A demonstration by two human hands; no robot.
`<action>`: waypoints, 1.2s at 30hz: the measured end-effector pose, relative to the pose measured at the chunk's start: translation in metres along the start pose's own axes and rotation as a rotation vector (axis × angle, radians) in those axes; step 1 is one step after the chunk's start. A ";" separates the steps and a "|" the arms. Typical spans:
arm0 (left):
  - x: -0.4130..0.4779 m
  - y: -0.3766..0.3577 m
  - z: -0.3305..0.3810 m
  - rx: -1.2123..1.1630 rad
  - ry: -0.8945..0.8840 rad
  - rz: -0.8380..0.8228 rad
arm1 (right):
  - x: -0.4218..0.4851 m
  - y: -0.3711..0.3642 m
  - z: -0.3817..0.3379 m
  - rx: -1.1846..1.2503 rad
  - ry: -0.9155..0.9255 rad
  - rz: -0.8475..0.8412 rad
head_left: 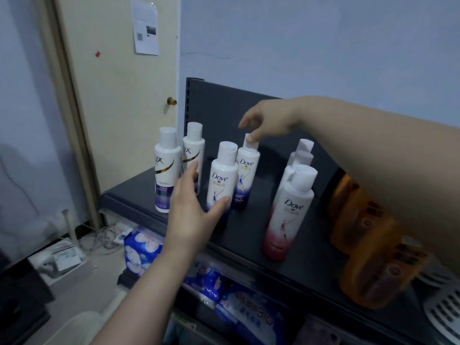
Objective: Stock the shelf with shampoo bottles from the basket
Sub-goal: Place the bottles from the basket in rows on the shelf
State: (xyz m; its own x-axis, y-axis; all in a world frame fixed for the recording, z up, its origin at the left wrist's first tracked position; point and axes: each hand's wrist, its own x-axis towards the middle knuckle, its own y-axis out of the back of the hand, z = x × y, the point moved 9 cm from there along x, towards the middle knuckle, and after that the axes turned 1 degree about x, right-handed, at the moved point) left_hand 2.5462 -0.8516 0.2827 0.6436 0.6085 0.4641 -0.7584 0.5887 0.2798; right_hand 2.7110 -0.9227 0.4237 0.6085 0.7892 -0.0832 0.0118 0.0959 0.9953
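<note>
Dim, cool, bluish light is filling the scene, with no lamp in view and no hard glare. Soft highlights are showing on the white caps and shoulders of the shampoo bottles. The dark shelf is absorbing light and hiding most shadows. The wide-angle lens is bending straight lines: the door frame is leaning and curving near the left edge. Motion blur is smearing the orange bottles at the right and the white grille in the lower right corner. The right forearm is appearing enlarged and soft. Labels at the centre are staying readable. The floor clutter is looking grainy and underexposed.
</note>
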 end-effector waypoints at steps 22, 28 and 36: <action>-0.009 -0.039 -0.004 -0.019 0.030 -0.285 | 0.007 -0.020 -0.001 0.057 -0.032 -0.075; 0.001 0.036 -0.003 -0.068 -0.059 0.051 | 0.011 0.015 -0.018 -0.067 0.006 0.030; 0.040 0.063 -0.052 0.137 0.114 0.065 | 0.059 0.009 -0.098 -0.095 0.150 0.054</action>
State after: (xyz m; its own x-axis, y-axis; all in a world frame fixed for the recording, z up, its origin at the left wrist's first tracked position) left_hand 2.5294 -0.7622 0.2756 0.5942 0.7040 0.3890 -0.8008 0.4725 0.3680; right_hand 2.6696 -0.8156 0.4227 0.4809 0.8757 -0.0433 -0.0970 0.1023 0.9900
